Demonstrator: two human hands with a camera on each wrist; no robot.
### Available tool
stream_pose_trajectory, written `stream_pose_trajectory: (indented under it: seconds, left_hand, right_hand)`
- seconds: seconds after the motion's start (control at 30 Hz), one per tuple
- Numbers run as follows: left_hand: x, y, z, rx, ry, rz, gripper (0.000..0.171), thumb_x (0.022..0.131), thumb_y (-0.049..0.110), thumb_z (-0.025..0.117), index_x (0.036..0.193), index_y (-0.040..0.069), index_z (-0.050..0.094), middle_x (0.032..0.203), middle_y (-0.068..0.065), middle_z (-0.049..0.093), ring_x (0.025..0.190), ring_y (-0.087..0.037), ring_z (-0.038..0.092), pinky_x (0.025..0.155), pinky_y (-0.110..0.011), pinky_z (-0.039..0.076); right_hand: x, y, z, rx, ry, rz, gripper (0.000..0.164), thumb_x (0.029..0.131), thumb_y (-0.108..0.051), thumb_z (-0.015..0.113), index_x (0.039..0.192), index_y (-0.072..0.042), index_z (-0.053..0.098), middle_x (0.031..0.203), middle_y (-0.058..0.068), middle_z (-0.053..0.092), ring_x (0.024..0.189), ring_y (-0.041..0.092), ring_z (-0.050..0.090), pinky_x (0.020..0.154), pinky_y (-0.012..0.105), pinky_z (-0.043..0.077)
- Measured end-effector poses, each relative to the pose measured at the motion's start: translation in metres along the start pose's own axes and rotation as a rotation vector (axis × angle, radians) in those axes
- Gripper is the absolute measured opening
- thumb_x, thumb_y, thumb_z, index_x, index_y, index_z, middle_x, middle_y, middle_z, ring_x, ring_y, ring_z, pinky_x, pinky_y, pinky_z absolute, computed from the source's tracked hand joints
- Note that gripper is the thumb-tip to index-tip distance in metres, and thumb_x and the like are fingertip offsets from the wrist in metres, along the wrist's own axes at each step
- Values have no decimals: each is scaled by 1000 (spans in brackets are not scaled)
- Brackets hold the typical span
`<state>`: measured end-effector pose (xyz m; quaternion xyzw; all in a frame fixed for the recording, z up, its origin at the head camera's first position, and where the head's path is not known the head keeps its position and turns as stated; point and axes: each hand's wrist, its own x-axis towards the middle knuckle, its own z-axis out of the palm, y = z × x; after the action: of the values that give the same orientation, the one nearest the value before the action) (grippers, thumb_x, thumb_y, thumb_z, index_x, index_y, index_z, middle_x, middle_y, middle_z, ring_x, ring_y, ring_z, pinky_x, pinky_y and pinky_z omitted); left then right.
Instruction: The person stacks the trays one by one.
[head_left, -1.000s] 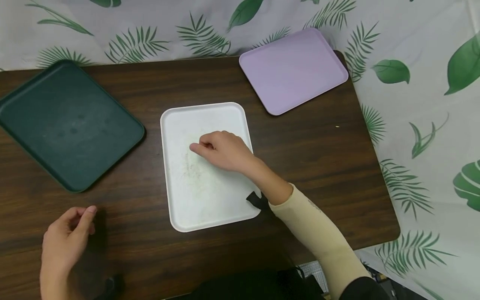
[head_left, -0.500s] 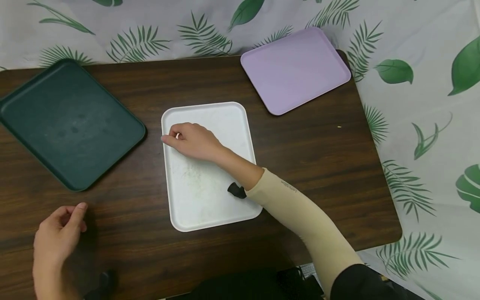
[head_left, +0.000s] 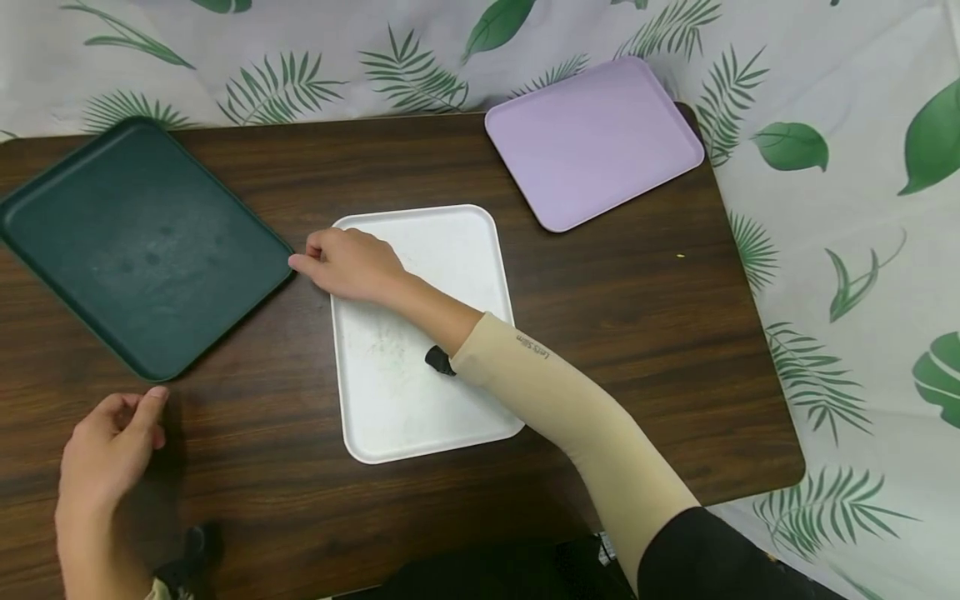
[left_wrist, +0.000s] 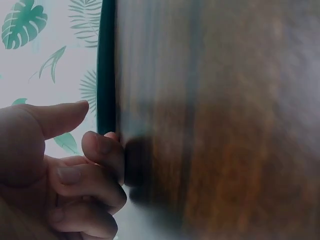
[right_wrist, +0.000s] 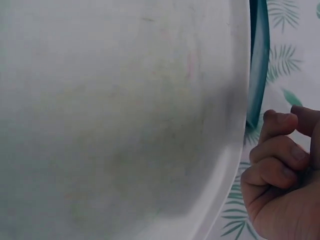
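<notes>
My right hand [head_left: 348,260] reaches across the white tray [head_left: 420,442] toward the near-right corner of the dark green tray [head_left: 165,250]. Its thumb tip overlaps that corner in the head view. Seen from the right wrist, the fingers [right_wrist: 277,150] are loosely curled, hold nothing, and show a gap to the green tray [right_wrist: 259,65]. Over the table at lower left hovers my left hand [head_left: 105,454], just below the green tray's front corner. In the left wrist view its thumb and loosely bent fingers [left_wrist: 90,180] hold nothing, and the green tray's edge [left_wrist: 106,70] rises behind them.
A lilac tray [head_left: 596,142] lies at the back right and reaches the table's edge. The wooden table [head_left: 637,333] carries all three trays, with a tiny yellow bit [head_left: 680,256] on its right half. A leaf-print cloth [head_left: 847,250] surrounds the back and right.
My right hand has moved left and slightly away from me, from over the white tray to the green tray's corner. The left hand has shifted slightly left and forward. The trays stay put.
</notes>
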<state>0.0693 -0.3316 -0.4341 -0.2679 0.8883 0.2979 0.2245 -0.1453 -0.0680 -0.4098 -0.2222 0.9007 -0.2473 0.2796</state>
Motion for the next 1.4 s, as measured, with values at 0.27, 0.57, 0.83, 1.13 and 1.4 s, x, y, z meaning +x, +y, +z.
stream_pose_trajectory:
  seconds: [0.27,0.57,0.83,1.13,1.4]
  left_hand:
    - [9,3,-4,-8,15,-13,60,98,55,31,108,0,52,63,3,61,84,-32,50,65,-40,34]
    - [17,9,-3,-48,15,-66,64,98,55,30,114,-3,51,67,-5,64,90,-37,49,71,-51,36]
    - [18,12,-5,-51,41,-58,59,99,48,32,117,-5,51,66,-2,66,95,-43,54,71,-50,38]
    - [18,19,-4,12,103,-31,45,99,37,34,106,-2,54,59,5,60,76,-32,55,61,-39,34]
    - [17,20,-4,7,97,-41,44,99,37,33,107,-2,54,58,7,59,81,-36,56,61,-40,34]
  right_hand:
    - [12,-16,4,-120,6,20,35,97,-51,44,79,-23,54,73,-9,52,67,7,49,59,25,36]
    - [31,-21,9,-299,-57,69,36,99,-52,39,83,-24,56,82,-7,54,74,9,55,65,28,43]
    - [40,-25,13,-360,-54,68,36,99,-50,40,83,-23,56,77,-7,52,71,9,54,61,26,44]
    - [47,-30,16,-389,-90,81,27,99,-48,43,103,-29,62,99,-10,62,95,11,60,77,31,46]
    - [50,-32,18,-444,-102,76,28,99,-45,42,118,-31,59,110,-11,62,105,10,57,85,31,45]
